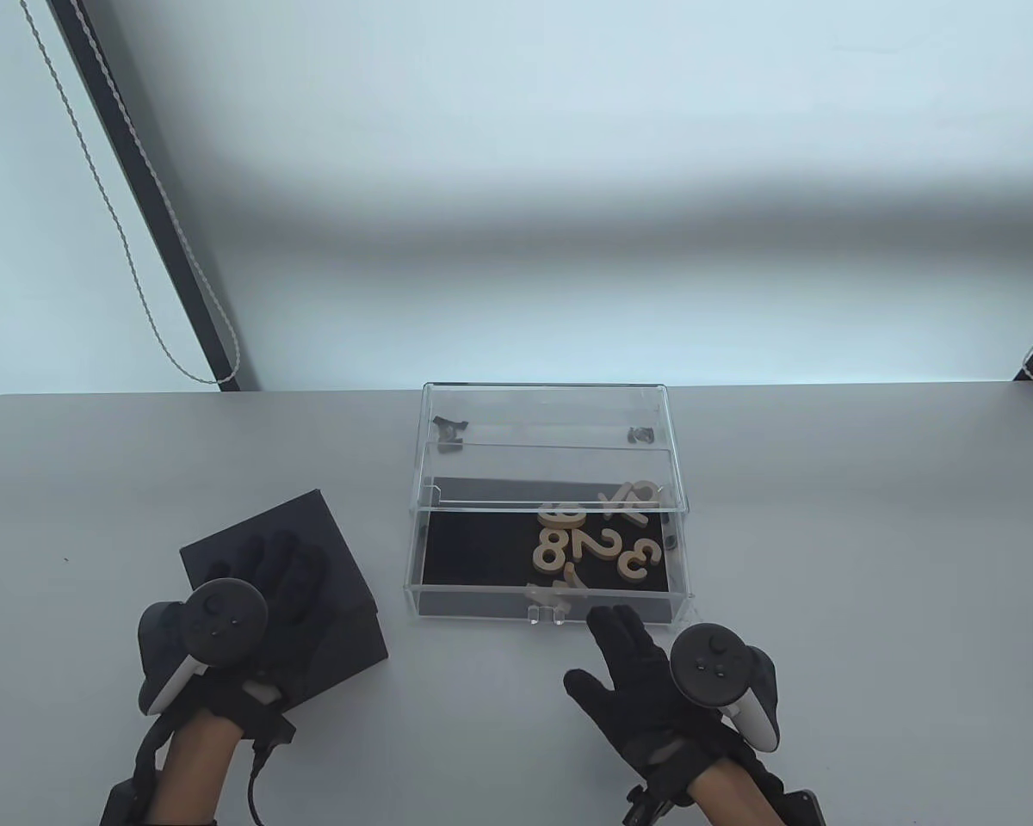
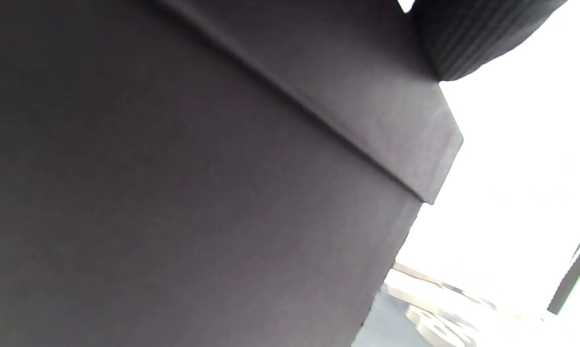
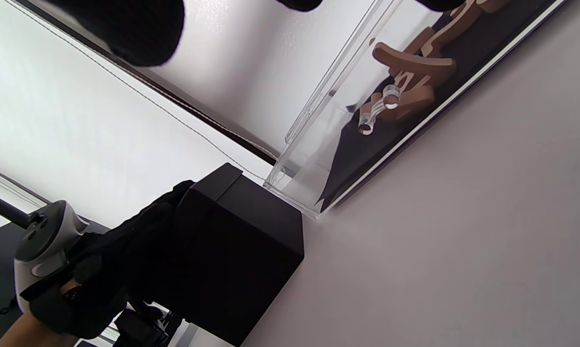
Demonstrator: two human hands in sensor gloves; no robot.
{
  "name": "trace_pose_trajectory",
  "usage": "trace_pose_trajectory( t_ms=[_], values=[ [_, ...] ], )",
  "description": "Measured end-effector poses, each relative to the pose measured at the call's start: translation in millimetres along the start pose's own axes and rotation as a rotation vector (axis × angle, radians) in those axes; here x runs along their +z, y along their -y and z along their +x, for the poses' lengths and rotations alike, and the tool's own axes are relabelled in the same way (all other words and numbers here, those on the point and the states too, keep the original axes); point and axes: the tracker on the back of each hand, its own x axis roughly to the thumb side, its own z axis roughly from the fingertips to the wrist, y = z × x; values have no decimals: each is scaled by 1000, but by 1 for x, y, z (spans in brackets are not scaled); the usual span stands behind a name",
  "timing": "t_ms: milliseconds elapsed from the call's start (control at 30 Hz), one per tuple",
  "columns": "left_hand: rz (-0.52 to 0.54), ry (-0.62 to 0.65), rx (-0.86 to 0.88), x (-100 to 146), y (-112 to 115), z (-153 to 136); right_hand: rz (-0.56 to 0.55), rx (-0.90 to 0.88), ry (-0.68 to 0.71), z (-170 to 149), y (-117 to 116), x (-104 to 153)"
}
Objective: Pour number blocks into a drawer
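Note:
The clear drawer with a black liner is pulled out of its clear case. Several wooden number blocks lie in its right half; they also show in the right wrist view. My left hand holds a black lidded box standing on the table left of the drawer, with the fingers over its top. The box fills the left wrist view. My right hand is open with fingers spread, just in front of the drawer's clear handle, and holds nothing.
The grey table stretches to the right and in front of the drawer. A dark pole with a cord slants behind the table's far left edge. The black box stands close to the drawer's front left corner.

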Motion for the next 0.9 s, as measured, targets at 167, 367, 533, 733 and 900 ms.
trace_pose_trajectory(
  t_ms=[167, 367, 533, 733, 900],
  values=[
    [60, -34, -24, -15, 2, -4, 22, -18, -16, -2, -2, -2],
    [102, -38, -48, -27, 3, -8, 19, -55, -20, -3, -4, -4],
    [118, -10, -65, -33, 2, -13, 33, -99, -16, -5, -10, -9],
    [85, 12, -42, -37, 0, -16, 52, -171, -21, -7, -19, -14],
    [76, 26, -27, -38, 0, -14, 57, -234, -29, -10, -23, -15]
  ],
)
